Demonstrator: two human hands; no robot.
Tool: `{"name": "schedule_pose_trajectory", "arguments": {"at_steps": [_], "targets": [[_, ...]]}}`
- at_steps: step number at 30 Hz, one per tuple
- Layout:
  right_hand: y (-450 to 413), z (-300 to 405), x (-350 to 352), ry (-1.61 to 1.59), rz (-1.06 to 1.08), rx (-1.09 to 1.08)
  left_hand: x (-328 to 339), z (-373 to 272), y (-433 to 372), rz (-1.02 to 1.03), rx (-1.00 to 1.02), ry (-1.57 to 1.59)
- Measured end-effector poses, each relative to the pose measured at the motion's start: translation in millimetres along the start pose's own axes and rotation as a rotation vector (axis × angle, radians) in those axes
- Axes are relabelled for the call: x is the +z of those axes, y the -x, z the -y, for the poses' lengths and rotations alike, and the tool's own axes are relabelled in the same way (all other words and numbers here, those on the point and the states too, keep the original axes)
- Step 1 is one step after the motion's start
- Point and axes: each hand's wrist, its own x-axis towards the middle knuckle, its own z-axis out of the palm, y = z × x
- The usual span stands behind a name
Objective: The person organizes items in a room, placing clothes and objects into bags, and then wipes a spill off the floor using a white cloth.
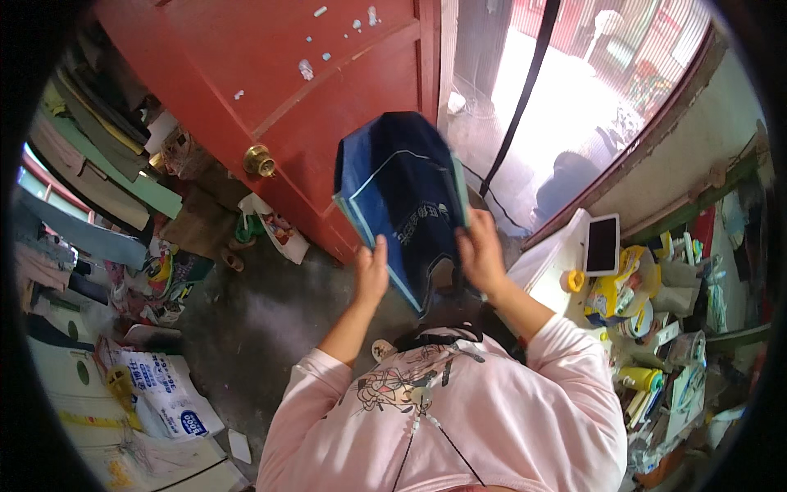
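A dark blue fabric bag (pixel 399 197) with pale piping and printed writing is held up before my chest, in front of the red door. My left hand (pixel 371 270) grips its left side edge near the lower end, thumb on the outside. On the opposite side my right hand (pixel 481 252) holds the edge, slightly blurred, with its fingers against the fabric. The bag is tilted, with its broad end away from me. What lies inside the bag cannot be seen.
Ahead stands a red door (pixel 295 80) with a brass knob (pixel 259 161), beside a bright doorway. A cluttered table with a white-framed tablet (pixel 602 245) and a yellow package (pixel 615 289) is on the right. Hanging clothes (pixel 110 154) and a printed white package (pixel 166 393) are on the left.
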Motion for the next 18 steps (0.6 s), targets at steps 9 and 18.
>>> {"name": "schedule_pose_trajectory", "arguments": {"at_steps": [9,18], "targets": [[9,51,65,-0.096,0.347,-0.290,-3,-30,-7,0.128,-0.218,0.339],[-6,35,20,0.012,-0.025,-0.277,-88,16,-9,0.298,0.030,0.109]]}}
